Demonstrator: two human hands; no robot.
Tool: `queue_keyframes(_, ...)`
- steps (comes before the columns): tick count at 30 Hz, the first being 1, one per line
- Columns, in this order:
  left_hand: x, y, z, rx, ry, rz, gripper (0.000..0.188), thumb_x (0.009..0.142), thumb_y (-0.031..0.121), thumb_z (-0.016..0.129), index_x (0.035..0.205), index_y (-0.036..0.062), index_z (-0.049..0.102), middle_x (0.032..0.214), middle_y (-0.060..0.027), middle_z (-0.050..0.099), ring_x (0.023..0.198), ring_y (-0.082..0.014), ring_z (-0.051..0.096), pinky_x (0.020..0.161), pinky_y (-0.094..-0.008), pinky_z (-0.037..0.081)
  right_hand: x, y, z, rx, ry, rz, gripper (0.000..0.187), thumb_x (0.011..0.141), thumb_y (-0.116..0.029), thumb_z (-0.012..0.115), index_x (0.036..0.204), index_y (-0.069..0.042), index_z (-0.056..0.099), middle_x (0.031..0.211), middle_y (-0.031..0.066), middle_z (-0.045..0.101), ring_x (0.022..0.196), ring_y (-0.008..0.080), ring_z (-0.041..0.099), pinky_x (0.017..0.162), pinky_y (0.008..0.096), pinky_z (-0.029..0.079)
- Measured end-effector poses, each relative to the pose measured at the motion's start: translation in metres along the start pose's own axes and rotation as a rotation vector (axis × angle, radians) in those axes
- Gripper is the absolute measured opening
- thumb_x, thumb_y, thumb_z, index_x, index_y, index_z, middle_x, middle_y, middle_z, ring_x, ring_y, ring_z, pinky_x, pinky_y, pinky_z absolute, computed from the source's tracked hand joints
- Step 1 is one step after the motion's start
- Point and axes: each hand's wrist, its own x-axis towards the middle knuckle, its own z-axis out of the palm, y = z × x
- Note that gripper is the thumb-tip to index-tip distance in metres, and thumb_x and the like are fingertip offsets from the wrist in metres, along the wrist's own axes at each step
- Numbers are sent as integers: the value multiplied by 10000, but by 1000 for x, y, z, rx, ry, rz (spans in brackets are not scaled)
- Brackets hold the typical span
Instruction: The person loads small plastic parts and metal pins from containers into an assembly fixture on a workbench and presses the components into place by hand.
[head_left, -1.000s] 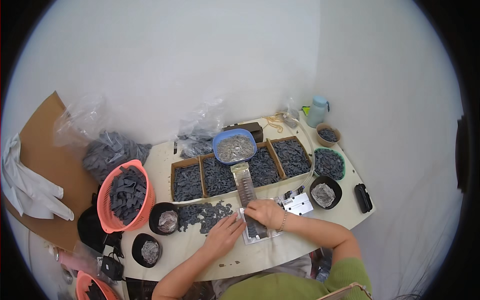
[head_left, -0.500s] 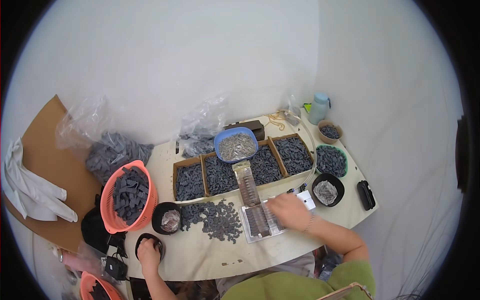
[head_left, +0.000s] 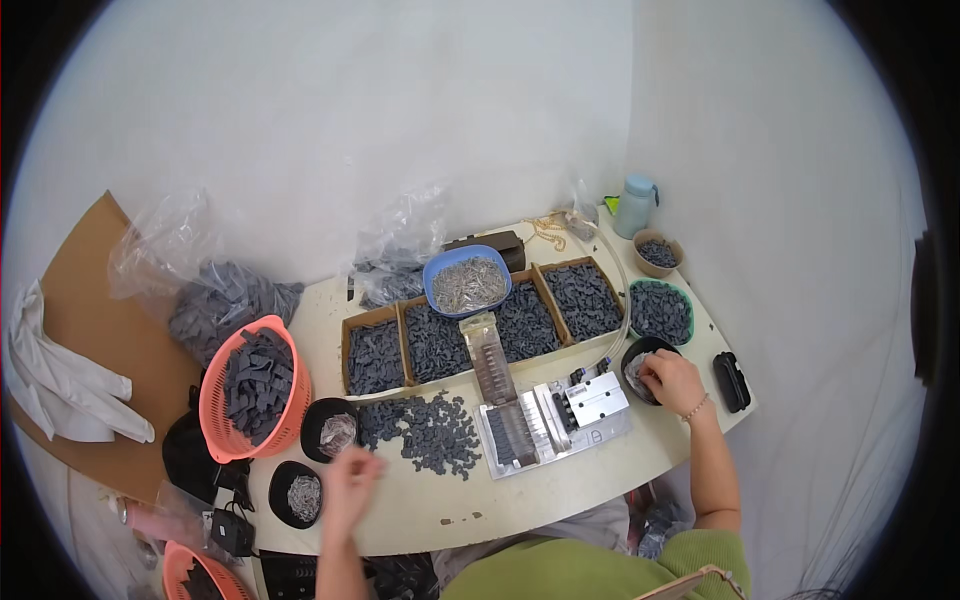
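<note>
My left hand (head_left: 352,487), a little smeared by motion, hangs over the table with its fingertips pinched together; what they hold is too small to make out. Left of it is a black bowl of small silvery metal pieces (head_left: 281,497), and a second black bowl (head_left: 314,424) lies just beyond. My right hand (head_left: 674,383) reaches into the black bowl at the right (head_left: 637,351), fingers closed among thin silvery pieces; any piece between them is hidden. Between my hands stands a metal fixture (head_left: 553,420) with a clear ribbed chute (head_left: 489,362) and a white block (head_left: 600,398).
Small grey parts (head_left: 435,437) lie loose left of the fixture. Behind are cardboard compartments (head_left: 404,343) of grey parts and a blue basin (head_left: 430,289) of metal pieces. A coral basket (head_left: 304,400) stands left; a green bowl (head_left: 690,322), bottle (head_left: 635,208) and black case (head_left: 731,382) stand right.
My left hand has come out of the near left black bowl and moved right. My right hand has left the fixture, uncovering the white block, and gone right into the black bowl.
</note>
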Motion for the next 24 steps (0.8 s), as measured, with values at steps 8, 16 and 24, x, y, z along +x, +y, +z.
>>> queue_keyframes(8, 10, 30, 149, 251, -256, 665, 103, 712, 86, 724, 776, 80, 644, 883, -23, 610, 851, -228, 570, 740, -345, 446, 0, -9, 0, 125, 116, -18, 55, 800, -78, 606, 826, -49, 567, 797, 121, 596, 786, 320, 595, 678, 406, 487)
queue_keyframes(16, -3, 29, 151, 624, -222, 903, 196, 701, 152, 720, 876, 84, 662, 984, -62, 609, 911, -249, 574, 784, -392, 449, 1, -85, 18, 372, 43, -508, 129, 732, -32, 617, 859, -56, 613, 808, 92, 585, 785, 281, 591, 692, 359, 495)
queue_keyframes(24, 4, 47, 100, 705, -109, 732, 361, 664, 213, 768, 975, 67, 657, 1075, -114, 587, 984, -290, 549, 824, -425, 425, -1, -129, 75, 158, 36, -842, 79, 715, -110, 580, 786, -75, 574, 782, 51, 534, 785, 209, 574, 673, 315, 484)
